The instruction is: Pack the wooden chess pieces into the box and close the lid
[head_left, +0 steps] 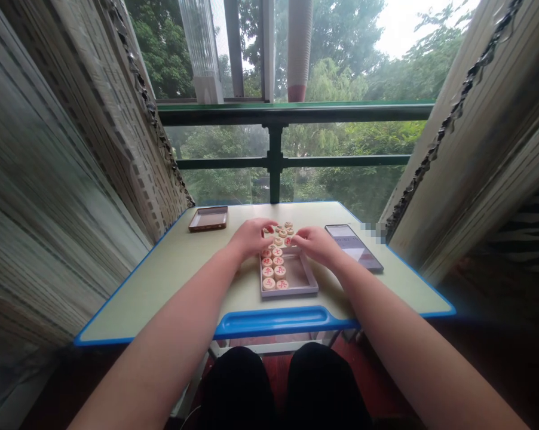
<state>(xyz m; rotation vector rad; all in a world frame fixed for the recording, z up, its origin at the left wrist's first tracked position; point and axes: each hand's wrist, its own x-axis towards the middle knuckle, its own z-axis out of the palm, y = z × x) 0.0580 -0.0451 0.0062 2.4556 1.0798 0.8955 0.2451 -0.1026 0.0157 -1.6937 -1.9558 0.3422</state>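
An open shallow box [313, 285] stands on the table in front of me. Down its left side lie two columns of round Chinese chess pieces [279, 273] with red characters; the right part shows bare floor. More loose chess pieces [283, 233] lie in a small group just beyond the box's far edge. My left hand [250, 236] is at the far left corner of the box, thumb and forefinger apart beside the loose pieces. With its fingertips together, my right hand [317, 243] is at a red-marked chess piece [288, 241] by the far edge and appears to grip it.
A brown box lid or tray [208, 219] lies at the table's back left. To the right of my right hand lies a phone [354, 248]. The table [162, 280] has a blue rim with a groove in front. Curtains hang on both sides; a green railing [296, 113] stands behind.
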